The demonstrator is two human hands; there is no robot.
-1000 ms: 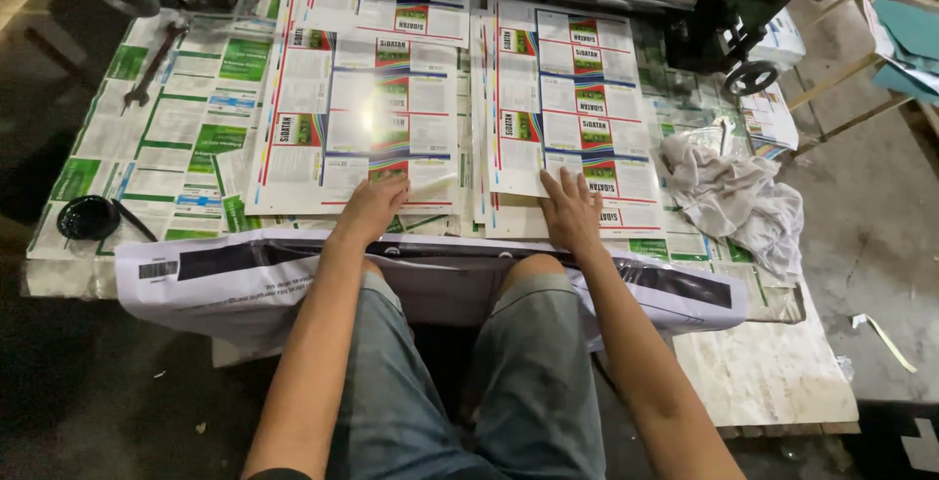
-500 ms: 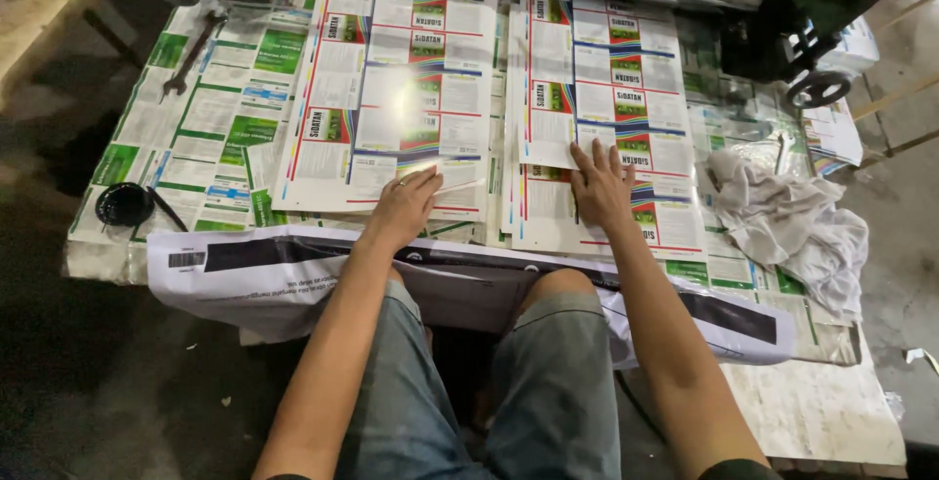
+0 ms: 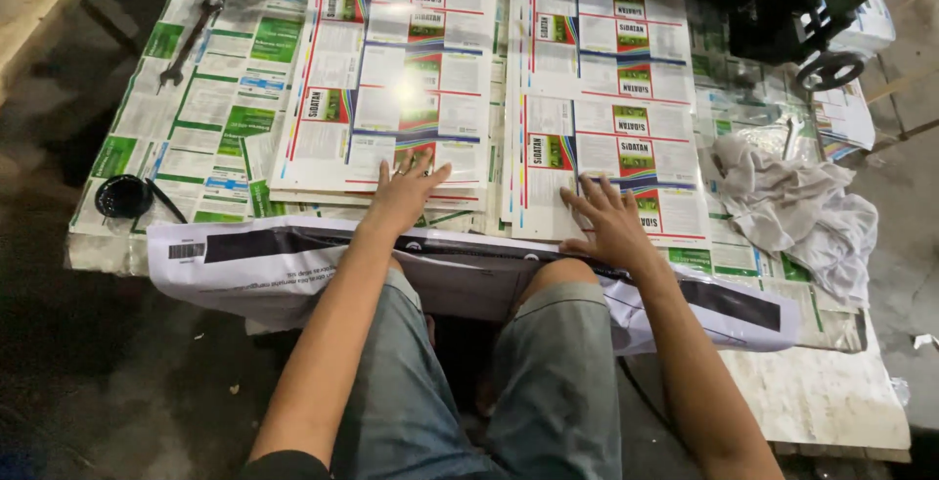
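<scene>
Two stacks: printed sheets side by side on the table (image 3: 831,411).
Left hand (image 3: 403,196): flat, fingers spread, on left stack (image 3: 391,69), gripping nothing.
Right hand (image 3: 611,221): flat, spread, on right stack (image 3: 611,79).
Rag (image 3: 802,211): right of stacks.

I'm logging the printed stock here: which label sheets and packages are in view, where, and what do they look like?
Left stack: under left hand; white panels, red-green blocks.
Right stack: under right hand; same print.
Green sheets: far left; green-white.
Wrapper: table's near edge; white, black band.
</scene>
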